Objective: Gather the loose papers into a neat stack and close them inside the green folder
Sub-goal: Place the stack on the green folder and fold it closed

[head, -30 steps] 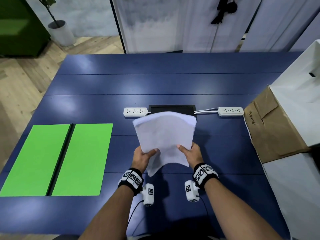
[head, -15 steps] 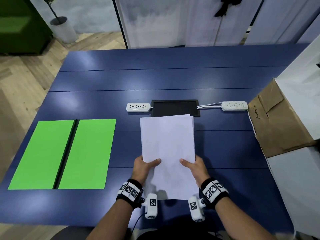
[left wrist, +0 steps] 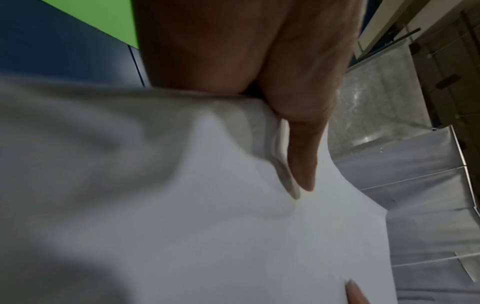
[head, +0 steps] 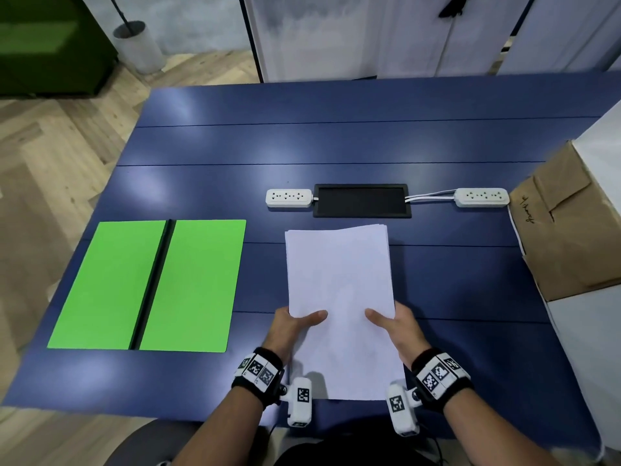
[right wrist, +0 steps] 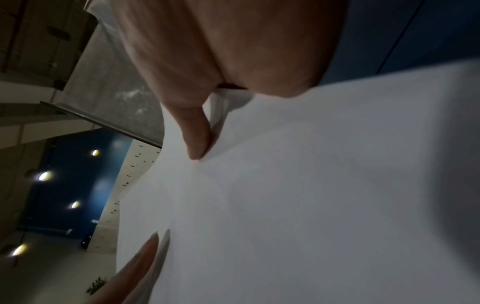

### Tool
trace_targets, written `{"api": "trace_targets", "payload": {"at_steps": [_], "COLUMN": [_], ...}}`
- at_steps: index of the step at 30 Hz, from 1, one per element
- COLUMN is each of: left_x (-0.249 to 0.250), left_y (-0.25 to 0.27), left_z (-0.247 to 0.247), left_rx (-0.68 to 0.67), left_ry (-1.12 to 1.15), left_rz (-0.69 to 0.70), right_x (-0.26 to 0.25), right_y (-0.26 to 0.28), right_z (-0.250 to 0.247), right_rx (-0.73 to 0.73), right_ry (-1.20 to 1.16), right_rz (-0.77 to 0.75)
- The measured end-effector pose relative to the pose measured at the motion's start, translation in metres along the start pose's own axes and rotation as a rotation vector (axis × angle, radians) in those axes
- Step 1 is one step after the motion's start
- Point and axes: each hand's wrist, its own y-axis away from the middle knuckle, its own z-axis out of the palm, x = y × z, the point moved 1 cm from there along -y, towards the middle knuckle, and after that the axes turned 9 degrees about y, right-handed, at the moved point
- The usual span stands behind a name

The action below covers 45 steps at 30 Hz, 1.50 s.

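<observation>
The paper stack (head: 339, 297) is pinched at its side edges by the left hand (head: 292, 326) and right hand (head: 398, 326), right of the open green folder (head: 148, 285).

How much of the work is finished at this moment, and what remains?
Done: the papers are gathered into one fairly even stack. In hand: the left hand and right hand grip its side edges. Left: lay the stack in the green folder, which lies open and empty on the table, and close it.
</observation>
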Motion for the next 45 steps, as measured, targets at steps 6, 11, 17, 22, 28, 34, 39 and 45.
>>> {"api": "trace_targets", "payload": {"at_steps": [6,11,17,22,28,34,39,45], "left_x": [0.008,0.025,0.009,-0.013,-0.059,-0.082,-0.059,-0.045], "left_y": [-0.014,-0.044,-0.039,-0.034,-0.030,-0.030,-0.040,-0.028], "left_z": [-0.044,-0.167,-0.232,-0.194,-0.097,-0.020,-0.041,-0.118], "left_rx": [0.056,0.585,0.442,0.306,0.131,-0.188,0.118,0.401], "left_ry": [-0.076,-0.914,-1.483,-1.611,-1.631,-1.512,-1.202,-1.402], "left_rz": [-0.024,0.169,-0.223,-0.126,-0.049,0.109,0.323,-0.189], "right_x": [0.002,0.000,0.003,-0.007,-0.035,-0.046,-0.054,-0.053], "right_y": [-0.004,-0.008,-0.004,0.005,0.012,0.017,0.021,0.029], "right_z": [0.003,-0.017,-0.047,-0.070,-0.084,-0.094,-0.109,-0.131], "right_rx": [0.070,0.147,0.223,0.292,0.275,0.235,0.220,0.233], "right_ry": [0.075,0.182,0.128,0.205,0.350,0.361,0.416,0.450], "right_rz": [-0.027,-0.055,-0.033,-0.078,-0.124,-0.157,-0.179,-0.160]}}
